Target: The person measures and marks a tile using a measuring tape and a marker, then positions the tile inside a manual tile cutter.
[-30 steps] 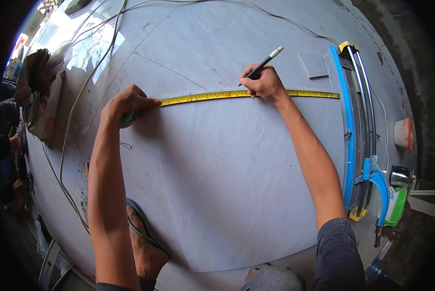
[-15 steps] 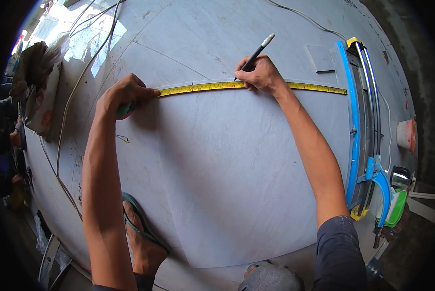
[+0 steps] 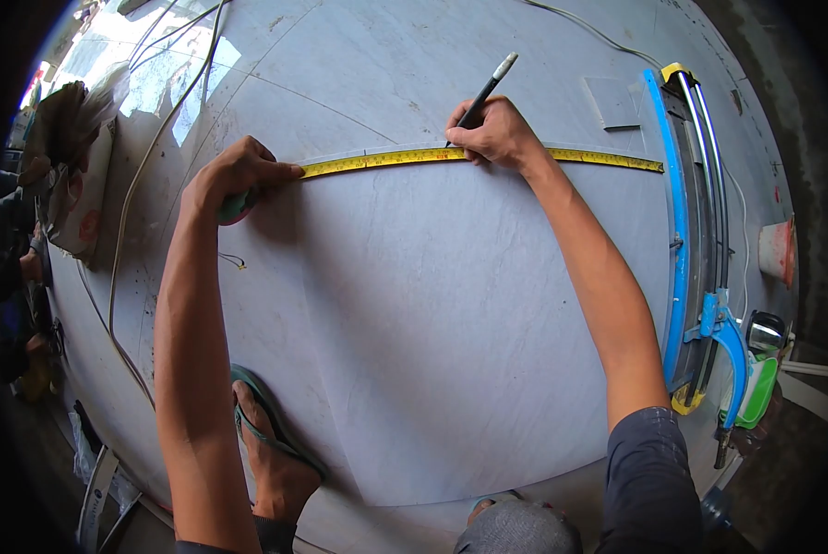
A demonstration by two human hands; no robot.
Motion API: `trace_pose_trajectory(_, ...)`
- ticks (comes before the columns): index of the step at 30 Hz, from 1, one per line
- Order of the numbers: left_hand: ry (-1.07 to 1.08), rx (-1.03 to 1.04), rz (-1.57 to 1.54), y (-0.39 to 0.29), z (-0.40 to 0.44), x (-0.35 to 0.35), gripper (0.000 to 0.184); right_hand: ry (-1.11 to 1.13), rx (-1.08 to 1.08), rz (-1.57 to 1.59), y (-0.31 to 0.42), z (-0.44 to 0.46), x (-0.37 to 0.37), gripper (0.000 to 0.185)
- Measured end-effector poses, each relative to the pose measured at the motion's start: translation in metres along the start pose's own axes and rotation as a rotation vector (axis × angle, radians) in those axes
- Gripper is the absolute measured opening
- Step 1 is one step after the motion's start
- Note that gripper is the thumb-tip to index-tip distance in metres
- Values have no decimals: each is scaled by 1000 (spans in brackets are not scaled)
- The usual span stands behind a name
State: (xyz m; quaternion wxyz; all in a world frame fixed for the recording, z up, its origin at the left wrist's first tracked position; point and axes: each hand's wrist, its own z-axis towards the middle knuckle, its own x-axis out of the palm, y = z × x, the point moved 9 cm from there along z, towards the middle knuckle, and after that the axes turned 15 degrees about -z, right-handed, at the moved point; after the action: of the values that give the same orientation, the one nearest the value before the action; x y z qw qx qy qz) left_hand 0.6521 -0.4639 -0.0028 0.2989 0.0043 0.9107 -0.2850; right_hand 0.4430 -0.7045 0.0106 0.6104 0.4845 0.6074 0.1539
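Note:
A yellow tape measure (image 3: pixel 377 161) is stretched along the far edge of a large grey tile (image 3: pixel 451 314). My left hand (image 3: pixel 246 171) is closed on its case, which shows green and red under the palm, with the thumb at the start of the blade. In my right hand (image 3: pixel 495 132) a black pen (image 3: pixel 484 97) with a pale end is pinched. Its tip points down at the tile's edge beside the blade, and the hand's lower fingers rest at the tape. The blade's far end reaches the blue tile cutter.
A blue tile cutter (image 3: pixel 670 222) with metal rails stands along the right side. Near it are a small tile piece (image 3: pixel 611 103), a red-and-white bucket (image 3: pixel 777 252) and a green container (image 3: pixel 757 392). At left lie a cable (image 3: pixel 130 208) and a bag (image 3: pixel 77 194); another person's hand (image 3: pixel 32 266) shows beyond.
The view has shifted slightly. Both hands keep their hold, and the pen tip stays close to the same place along the tape.

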Motion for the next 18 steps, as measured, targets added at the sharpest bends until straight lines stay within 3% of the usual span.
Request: trace_pose_trajectory(18,23,29,14,-3,-2,2,45,2,-27,37,-1,2,2,12)
